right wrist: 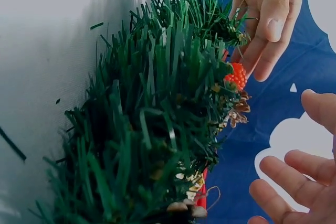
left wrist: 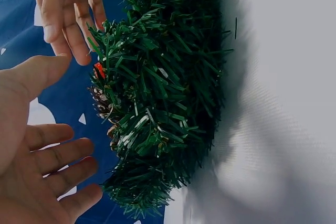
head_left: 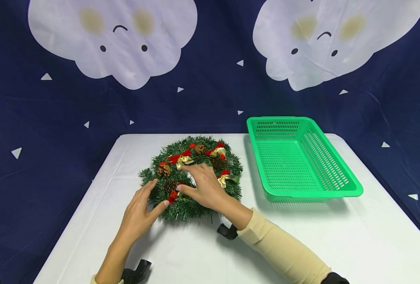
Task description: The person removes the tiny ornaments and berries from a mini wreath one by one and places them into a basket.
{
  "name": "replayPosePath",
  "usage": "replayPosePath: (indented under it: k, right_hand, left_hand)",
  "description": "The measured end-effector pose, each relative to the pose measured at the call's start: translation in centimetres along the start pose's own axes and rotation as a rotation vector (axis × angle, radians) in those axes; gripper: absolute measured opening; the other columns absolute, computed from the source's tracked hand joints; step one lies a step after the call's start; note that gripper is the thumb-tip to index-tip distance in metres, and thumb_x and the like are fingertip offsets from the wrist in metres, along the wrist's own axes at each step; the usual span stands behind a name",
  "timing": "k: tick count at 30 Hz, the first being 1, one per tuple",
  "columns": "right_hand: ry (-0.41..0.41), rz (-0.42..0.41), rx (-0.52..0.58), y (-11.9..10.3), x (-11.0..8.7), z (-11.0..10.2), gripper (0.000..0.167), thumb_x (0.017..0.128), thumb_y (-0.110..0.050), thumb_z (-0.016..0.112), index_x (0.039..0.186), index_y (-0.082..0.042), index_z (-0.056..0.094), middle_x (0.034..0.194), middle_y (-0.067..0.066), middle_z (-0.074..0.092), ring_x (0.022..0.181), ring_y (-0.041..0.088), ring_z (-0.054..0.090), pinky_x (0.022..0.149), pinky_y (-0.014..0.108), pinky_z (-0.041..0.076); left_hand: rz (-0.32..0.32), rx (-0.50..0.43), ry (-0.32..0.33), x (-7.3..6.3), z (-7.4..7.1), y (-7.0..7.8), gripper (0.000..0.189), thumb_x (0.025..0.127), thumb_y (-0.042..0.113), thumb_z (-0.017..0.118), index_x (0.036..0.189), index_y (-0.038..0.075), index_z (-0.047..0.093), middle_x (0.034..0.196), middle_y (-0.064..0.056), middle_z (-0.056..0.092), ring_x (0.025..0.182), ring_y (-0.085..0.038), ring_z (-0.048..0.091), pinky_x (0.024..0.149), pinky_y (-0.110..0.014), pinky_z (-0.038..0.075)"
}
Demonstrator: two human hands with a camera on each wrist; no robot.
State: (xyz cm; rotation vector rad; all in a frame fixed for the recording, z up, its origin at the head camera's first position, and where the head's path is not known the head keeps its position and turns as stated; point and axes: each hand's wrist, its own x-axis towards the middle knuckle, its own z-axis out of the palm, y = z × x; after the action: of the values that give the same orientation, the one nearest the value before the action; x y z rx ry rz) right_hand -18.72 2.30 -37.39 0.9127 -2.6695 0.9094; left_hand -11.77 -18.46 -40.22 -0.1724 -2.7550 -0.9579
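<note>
A: Right sleeve [head_left: 284, 250] is closest, lying over the near part of the table [head_left: 359, 236]. Where's the wreath [head_left: 186, 209]?

B: Near the table's far edge, left of centre. Basket [head_left: 312, 194] is by the far right corner, apart from the wreath.

A: Hands?

B: Right hand [head_left: 206, 187]: fingers stretched, thumb well apart, over the wreath's middle. Left hand [head_left: 139, 215]: thumb and fingers spread wide, at the wreath's near-left side. Neither has hold of anything.

A: Contact?

B: Can't make it out. Left wrist view puts left fingertips just beside the sprigs.

A: Which step?

B: My read: hands being placed about the wreath, no grip made.

A: Next move needs?

B: I'd say fingers curled round the ring from both sides, under the sprigs, off the bows [head_left: 184, 159] and cones [head_left: 164, 170]. Those look easiest to knock loose.
</note>
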Motion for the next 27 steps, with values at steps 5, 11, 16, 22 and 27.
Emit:
replayPosePath:
  k: [5,11,16,22,27]
  right_hand:
    - [-0.016,0.023,0.025,-0.2,0.4,0.3,0.056,0.087,-0.040,0.066,0.135,-0.016,0.052,0.133,0.005,0.058,0.109,0.021,0.052,0.100,0.048,0.039]
    - [-0.017,0.033,0.034,-0.3,0.7,0.9,0.056,0.086,-0.040,0.067,0.134,-0.014,0.054,0.134,0.004,0.058,0.112,0.020,0.052,0.100,0.045,0.040]
    - [-0.024,0.034,0.043,-0.5,1.0,1.4,0.053,0.086,-0.039,0.067,0.131,-0.012,0.056,0.133,0.004,0.059,0.120,0.023,0.052,0.112,0.049,0.032]
    - [-0.047,0.061,0.046,-0.6,1.4,1.9,0.055,0.086,-0.041,0.066,0.133,-0.014,0.054,0.133,0.003,0.059,0.122,0.023,0.051,0.113,0.055,0.027]
    - [-0.056,0.072,0.033,-0.7,1.7,2.4,0.054,0.086,-0.043,0.065,0.132,-0.016,0.055,0.133,0.001,0.058,0.118,0.020,0.053,0.104,0.046,0.040]
  left_hand:
    - [-0.008,-0.001,-0.002,-0.1,0.1,0.1,0.075,0.087,0.040,0.066,0.147,0.011,0.033,0.148,-0.022,0.038,0.134,-0.044,0.036,0.101,-0.066,0.034]
    - [-0.015,0.002,-0.011,-0.1,0.3,0.0,0.075,0.086,0.041,0.066,0.147,0.011,0.034,0.147,-0.022,0.039,0.133,-0.044,0.037,0.100,-0.066,0.035]
    - [-0.036,-0.006,-0.036,-0.2,0.4,-0.2,0.075,0.087,0.043,0.065,0.147,0.012,0.033,0.147,-0.023,0.039,0.133,-0.044,0.038,0.099,-0.066,0.036]
    - [-0.062,-0.013,-0.066,-0.2,0.4,-0.3,0.077,0.086,0.046,0.064,0.148,0.013,0.031,0.148,-0.023,0.037,0.133,-0.047,0.037,0.099,-0.067,0.035]
    - [-0.088,-0.019,-0.090,-0.1,0.4,-0.3,0.078,0.087,0.048,0.062,0.149,0.014,0.030,0.149,-0.023,0.034,0.133,-0.048,0.035,0.100,-0.067,0.035]
